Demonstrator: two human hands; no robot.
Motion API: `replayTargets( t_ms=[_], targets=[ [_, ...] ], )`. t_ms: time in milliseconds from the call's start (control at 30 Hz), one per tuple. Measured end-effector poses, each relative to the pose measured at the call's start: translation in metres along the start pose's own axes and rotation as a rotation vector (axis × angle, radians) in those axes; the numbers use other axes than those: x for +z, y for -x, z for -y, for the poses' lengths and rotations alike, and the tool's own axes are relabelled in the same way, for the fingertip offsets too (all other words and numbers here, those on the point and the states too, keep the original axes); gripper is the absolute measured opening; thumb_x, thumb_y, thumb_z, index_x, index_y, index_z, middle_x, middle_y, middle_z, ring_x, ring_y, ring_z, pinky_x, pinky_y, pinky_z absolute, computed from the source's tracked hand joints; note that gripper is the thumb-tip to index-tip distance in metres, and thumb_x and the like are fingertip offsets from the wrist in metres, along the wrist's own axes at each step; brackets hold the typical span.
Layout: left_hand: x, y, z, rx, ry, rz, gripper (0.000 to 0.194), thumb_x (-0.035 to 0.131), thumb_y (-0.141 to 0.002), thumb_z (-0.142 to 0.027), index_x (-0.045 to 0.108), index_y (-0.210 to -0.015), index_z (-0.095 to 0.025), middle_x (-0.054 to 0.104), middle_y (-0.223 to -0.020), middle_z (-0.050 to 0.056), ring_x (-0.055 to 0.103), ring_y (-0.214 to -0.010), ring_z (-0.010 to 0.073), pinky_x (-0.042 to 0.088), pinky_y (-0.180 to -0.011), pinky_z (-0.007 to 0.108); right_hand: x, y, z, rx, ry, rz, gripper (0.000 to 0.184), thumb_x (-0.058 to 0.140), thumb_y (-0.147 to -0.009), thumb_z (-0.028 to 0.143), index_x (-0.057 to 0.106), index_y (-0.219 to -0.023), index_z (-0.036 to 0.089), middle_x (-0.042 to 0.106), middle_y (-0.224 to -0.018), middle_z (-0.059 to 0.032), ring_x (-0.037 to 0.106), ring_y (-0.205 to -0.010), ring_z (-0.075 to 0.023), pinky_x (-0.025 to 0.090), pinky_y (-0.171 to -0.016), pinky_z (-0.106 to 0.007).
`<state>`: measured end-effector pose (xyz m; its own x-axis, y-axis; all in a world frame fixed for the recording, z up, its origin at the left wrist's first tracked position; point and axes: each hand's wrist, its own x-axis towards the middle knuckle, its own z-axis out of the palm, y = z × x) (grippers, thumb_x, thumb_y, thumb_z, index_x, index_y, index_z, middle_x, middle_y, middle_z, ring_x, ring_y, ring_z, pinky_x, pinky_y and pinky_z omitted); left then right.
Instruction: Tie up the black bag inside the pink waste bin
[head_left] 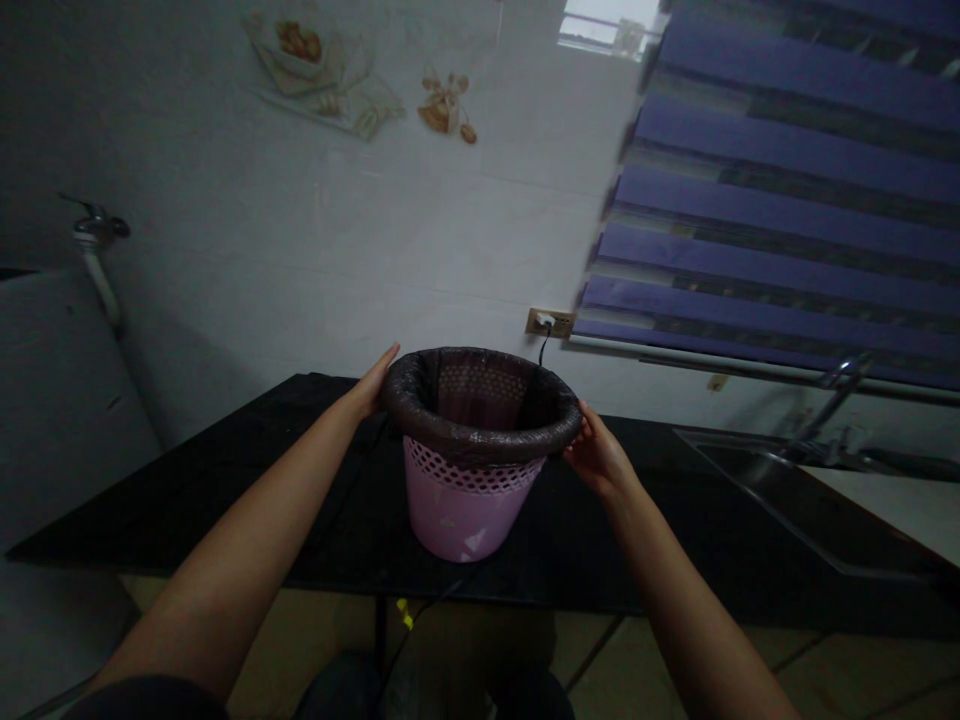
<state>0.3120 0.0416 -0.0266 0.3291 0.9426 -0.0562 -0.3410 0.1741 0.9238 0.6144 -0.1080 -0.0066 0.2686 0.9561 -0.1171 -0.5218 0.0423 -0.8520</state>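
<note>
A pink trash bin [457,515] with a lattice band stands on the black countertop in front of me. A dark plastic bag [480,440] lines it and is folded outward over the rim; the lattice shows through the bag inside. My left hand [373,386] grips the rim on the left, its thumb side up and most fingers hidden behind the bag. On the opposite side my right hand [598,452] holds the rim, fingers curled at the bag's folded edge.
The black countertop [330,540] runs along a tiled wall. At right is a sink [795,510] with a faucet [832,400]. A plugged wall socket [550,322] sits behind the bin, and a cord with a yellow tag [405,613] hangs at the front edge.
</note>
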Motion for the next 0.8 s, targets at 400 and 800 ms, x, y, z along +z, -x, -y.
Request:
replayTargets(
  t_ms=[400,800],
  targets=[
    [-0.010,0.006,0.016,0.039,-0.022,-0.096,0.028,0.056,-0.077,-0.042,0.066,-0.089,-0.020,0.070,-0.078,0.008,0.065,-0.088,0.0261,0.051,-0.075,0.034,-0.018,-0.010,-0.006,0.014,0.040,0.091,0.035,0.073,-0.067,0.039,0.046,-0.059,0.018,0.040,-0.048,0.0051,0.038,-0.044,-0.0065,0.029,-0.044,-0.021],
    [-0.030,0.014,0.039,-0.074,-0.139,-0.030,0.028,0.065,-0.066,-0.044,0.063,-0.080,-0.019,0.068,-0.083,0.009,0.062,-0.085,0.0264,0.048,-0.071,0.034,-0.032,-0.022,-0.018,-0.038,0.133,0.035,0.033,0.074,-0.059,0.025,0.042,-0.058,0.017,0.042,-0.048,0.0056,0.039,-0.044,-0.0047,0.029,-0.043,-0.019]
  ],
)
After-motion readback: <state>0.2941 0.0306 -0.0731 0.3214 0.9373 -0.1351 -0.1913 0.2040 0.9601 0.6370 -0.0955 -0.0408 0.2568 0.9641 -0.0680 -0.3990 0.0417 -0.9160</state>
